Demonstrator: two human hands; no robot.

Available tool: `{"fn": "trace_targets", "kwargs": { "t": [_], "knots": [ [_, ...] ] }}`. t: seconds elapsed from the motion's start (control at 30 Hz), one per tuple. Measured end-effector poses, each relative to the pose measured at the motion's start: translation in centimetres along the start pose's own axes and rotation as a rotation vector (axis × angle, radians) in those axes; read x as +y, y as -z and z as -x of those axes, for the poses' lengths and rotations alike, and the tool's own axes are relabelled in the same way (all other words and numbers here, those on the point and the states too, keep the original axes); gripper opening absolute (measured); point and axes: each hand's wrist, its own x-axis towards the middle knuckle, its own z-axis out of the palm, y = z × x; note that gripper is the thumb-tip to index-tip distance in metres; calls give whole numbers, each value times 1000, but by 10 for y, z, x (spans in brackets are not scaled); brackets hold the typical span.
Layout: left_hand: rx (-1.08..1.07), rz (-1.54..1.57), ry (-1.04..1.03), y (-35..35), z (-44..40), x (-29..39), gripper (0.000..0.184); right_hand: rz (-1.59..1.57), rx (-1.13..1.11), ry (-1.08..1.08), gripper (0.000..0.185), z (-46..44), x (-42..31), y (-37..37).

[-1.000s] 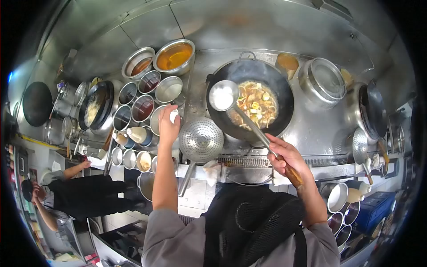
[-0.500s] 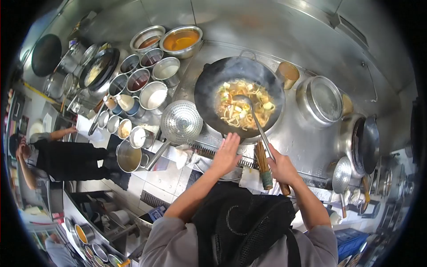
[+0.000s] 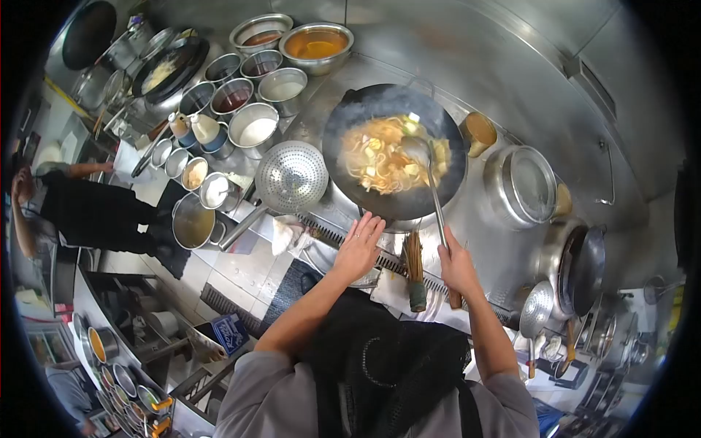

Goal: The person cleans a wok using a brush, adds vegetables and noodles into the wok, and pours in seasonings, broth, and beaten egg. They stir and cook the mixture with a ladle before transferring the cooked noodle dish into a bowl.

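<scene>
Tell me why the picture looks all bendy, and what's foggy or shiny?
Head view: probably a very wide lens, bending the steel wall and leaving black corners; head view again: steam hazes part of the wok, and bright glare shines on the strainer.

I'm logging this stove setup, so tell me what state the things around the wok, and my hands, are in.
Wok: uncovered, steaming.
Food: spread loose in the wok.
Ladle: bowl end in the food.
Right hand: closed around the ladle.
Left hand: open, near the wok's rim; contact unclear.
Perforated strainer: no food visible in it.
Brush: bristles toward the wok, in neither hand.
Large bowl: uncovered, holding orange liquid.
</scene>
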Motion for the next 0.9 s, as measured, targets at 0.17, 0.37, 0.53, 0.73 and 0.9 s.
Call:
{"fn": "trace_targets", "kwargs": {
  "t": [0.17,0.37,0.53,0.73,0.9],
  "knots": [
    [-47,9,-20,7,1,-3,73,-650,-258,-363,59,-18,-53,23],
    [-60,22,8,6,2,-4,75,-500,-152,-185,63,-70,13,-11],
    [-115,57,39,15,3,-5,71,277,162,238,53,1,32,-26],
    [-85,85,15,14,6,-7,79,-658,-221,-413,56,-9,-46,3],
    [-105,55,8,14,6,-9,77,-252,-26,-88,55,-47,11,-12]
  ]
}}
